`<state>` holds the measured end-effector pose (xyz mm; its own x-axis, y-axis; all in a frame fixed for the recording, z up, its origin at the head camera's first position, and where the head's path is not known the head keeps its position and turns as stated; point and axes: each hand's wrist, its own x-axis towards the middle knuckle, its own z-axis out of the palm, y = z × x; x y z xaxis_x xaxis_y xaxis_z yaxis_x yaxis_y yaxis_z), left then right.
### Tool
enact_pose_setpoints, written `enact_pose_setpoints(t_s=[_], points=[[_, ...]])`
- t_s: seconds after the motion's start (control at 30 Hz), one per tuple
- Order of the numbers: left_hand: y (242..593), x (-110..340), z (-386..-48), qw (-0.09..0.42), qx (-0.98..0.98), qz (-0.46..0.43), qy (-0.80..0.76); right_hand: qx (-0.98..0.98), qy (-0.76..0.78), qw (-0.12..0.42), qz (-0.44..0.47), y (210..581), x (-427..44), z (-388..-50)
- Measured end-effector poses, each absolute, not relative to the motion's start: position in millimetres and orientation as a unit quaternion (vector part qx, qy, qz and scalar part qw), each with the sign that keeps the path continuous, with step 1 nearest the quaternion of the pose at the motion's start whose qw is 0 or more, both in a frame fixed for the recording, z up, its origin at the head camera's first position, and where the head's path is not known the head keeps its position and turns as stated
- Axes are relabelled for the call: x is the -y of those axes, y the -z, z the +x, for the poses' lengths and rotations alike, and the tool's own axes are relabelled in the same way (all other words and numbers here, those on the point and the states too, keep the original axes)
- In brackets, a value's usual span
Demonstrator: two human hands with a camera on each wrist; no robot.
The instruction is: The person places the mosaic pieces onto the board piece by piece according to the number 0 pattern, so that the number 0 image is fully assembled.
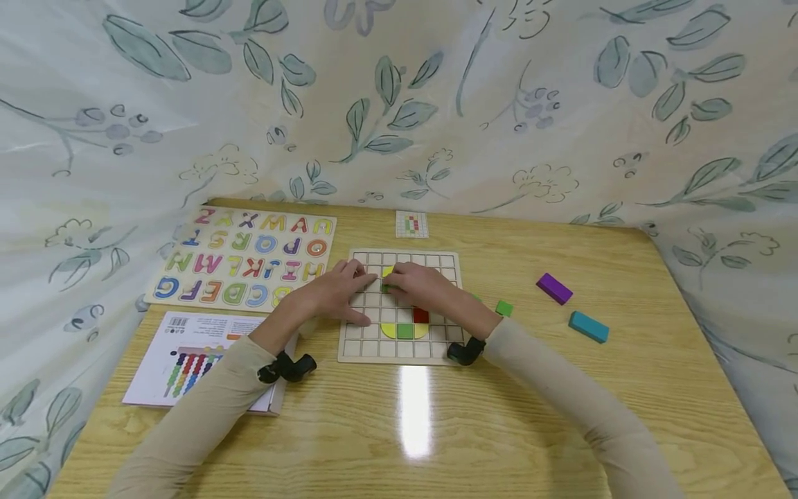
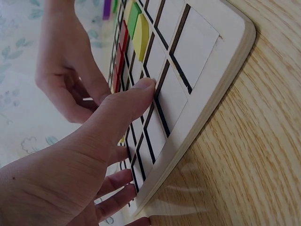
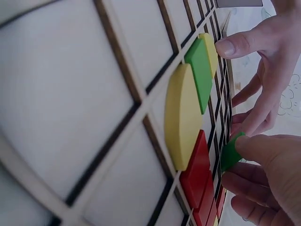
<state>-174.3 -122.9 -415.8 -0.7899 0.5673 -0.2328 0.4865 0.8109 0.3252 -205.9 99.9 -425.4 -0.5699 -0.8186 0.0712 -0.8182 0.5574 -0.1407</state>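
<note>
A white wooden grid board [image 1: 402,357] lies on the table, its squares edged by dark grooves. My right hand [image 1: 424,283] reaches over its middle and pinches a small green block [image 3: 230,155] between thumb and fingers. On the board's left side rests my left hand [image 1: 337,291], thumb and fingers spread, holding nothing. Near the board's front sit a green square [image 1: 405,331] and, on either side of it, rounded yellow pieces [image 3: 181,117]. Red squares [image 3: 195,176] stand in a column behind the right yellow piece. Another yellow piece [image 1: 388,270] shows partly beside my right hand.
Left of the board lie an alphabet puzzle [image 1: 249,239] and a white box [image 1: 156,374] with a printed picture. A small pattern card [image 1: 411,224] lies behind the board. Rightward are a green cube [image 1: 504,308], a purple block [image 1: 554,288] and a blue block [image 1: 589,326].
</note>
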Motion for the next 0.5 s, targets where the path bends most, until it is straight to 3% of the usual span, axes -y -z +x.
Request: enact_pose_setpoints(t_s=[0.2, 0.5], points=[[414.5, 122.0, -172.9, 0.163, -0.937, 0.281, -0.13, -0.876, 0.059, -0.033, -0.478, 424.0, -98.4, -204.1], [412.9, 120.4, -174.5, 0.162, -0.938, 0.28, -0.126, -0.893, 0.035, -0.014, -0.449, 419.7, -95.5, -209.5]])
